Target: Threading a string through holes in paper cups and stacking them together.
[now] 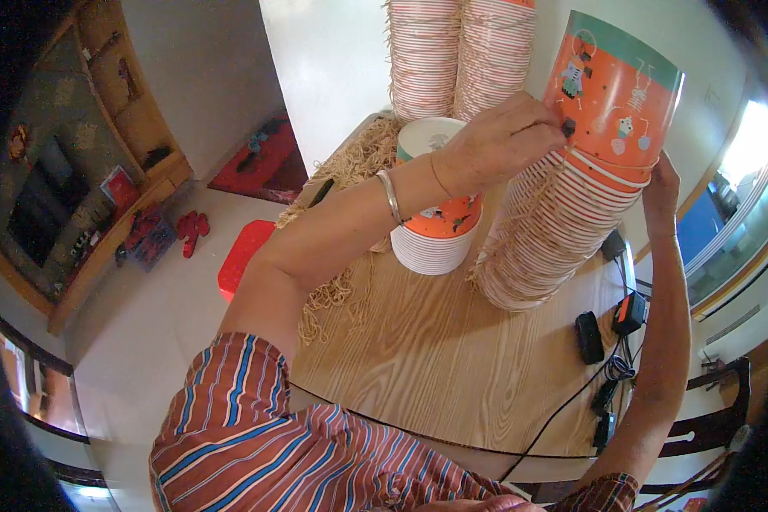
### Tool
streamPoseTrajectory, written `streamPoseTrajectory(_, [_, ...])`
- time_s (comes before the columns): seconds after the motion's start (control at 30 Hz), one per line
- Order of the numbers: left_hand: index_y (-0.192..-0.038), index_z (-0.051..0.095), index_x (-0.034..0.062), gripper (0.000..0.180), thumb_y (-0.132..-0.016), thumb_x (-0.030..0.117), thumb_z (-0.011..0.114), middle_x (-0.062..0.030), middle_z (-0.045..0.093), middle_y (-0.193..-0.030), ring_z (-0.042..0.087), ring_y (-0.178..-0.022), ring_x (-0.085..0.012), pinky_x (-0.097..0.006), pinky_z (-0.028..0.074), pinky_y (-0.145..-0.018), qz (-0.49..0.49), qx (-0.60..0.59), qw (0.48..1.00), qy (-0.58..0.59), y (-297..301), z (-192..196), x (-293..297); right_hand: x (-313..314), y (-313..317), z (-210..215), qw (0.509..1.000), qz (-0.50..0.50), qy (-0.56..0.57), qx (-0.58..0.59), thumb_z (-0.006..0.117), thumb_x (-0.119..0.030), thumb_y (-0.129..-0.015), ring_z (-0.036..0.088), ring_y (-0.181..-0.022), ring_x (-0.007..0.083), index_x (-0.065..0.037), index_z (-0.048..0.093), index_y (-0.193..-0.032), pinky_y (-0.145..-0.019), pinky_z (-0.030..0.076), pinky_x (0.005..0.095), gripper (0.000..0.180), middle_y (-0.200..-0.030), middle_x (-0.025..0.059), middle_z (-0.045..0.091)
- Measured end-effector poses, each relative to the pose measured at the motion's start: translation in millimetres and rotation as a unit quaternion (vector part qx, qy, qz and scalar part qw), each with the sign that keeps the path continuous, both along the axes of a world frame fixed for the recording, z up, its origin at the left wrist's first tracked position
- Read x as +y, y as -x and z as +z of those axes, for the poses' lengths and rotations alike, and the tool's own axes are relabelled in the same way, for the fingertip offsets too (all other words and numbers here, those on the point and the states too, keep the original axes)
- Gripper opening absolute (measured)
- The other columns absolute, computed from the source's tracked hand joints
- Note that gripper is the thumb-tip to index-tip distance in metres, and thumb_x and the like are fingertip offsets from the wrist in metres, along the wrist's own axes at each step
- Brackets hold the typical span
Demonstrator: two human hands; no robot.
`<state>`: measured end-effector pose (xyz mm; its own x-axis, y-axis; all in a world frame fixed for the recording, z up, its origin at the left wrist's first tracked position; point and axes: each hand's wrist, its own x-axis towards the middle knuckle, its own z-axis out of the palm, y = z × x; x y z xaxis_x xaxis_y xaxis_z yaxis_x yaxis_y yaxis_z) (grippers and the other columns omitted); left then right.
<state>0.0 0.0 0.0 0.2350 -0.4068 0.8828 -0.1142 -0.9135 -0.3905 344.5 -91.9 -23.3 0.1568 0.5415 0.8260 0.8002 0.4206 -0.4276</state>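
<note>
A tall, tilted stack of nested paper buckets (544, 235) stands on the table in front of me, with tan twine hanging from its rims. The topmost orange and green bucket (620, 102) is upside down and shows cartoon figures. My left hand (512, 141) is closed at that bucket's left side, near its rim. A small black thing (568, 127) shows at its fingertips; what they pinch is unclear. On the right side, my right hand (662, 188) grips the bucket near its rim, its fingers partly hidden behind. A shorter bucket stack (435, 247) stands behind my left forearm.
Two tall bucket stacks (423, 64) rise at the back. Loose twine (371, 154) is heaped along the table's left side. Black adapters (589, 337) and cables lie at the right edge. A red stool (246, 252) stands left of the table (435, 367); a dark chair (717, 418) stands right.
</note>
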Motion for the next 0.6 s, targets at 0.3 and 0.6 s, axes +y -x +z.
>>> streamPoseTrajectory(0.3, [-0.093, 0.061, 0.0052, 0.021, -0.072, 0.003, 0.065, -0.0091, 0.058, -0.094, 0.057, -0.085, -0.0267, -0.033, 0.051, -0.072, 0.011, -0.013, 1.0, -0.006, -0.8, -1.1, -5.7, -2.3, 3.0, 7.2, 0.999, -0.026, 0.004, -0.03, 0.057, -0.008, -0.093, 0.054, -0.122, 0.0215, -0.005, 0.051, -0.134, -0.101, 0.043, 0.0332, 0.042, -0.134, 0.0132, 0.056])
streamPoseTrajectory(0.6, [-0.09, 0.061, 0.0042, 0.019, -0.071, 0.004, 0.064, -0.0099, 0.059, -0.095, 0.057, -0.086, -0.0275, -0.034, 0.05, -0.074, 0.043, -0.019, 0.999, 0.005, -0.5, -12.0, -8.4, -6.0, 9.3, 6.3, 0.999, -0.034, 0.027, -0.014, 0.053, -0.006, -0.094, 0.051, -0.125, 0.0231, -0.005, 0.052, -0.133, -0.103, 0.042, 0.0342, 0.039, -0.137, 0.0147, 0.052])
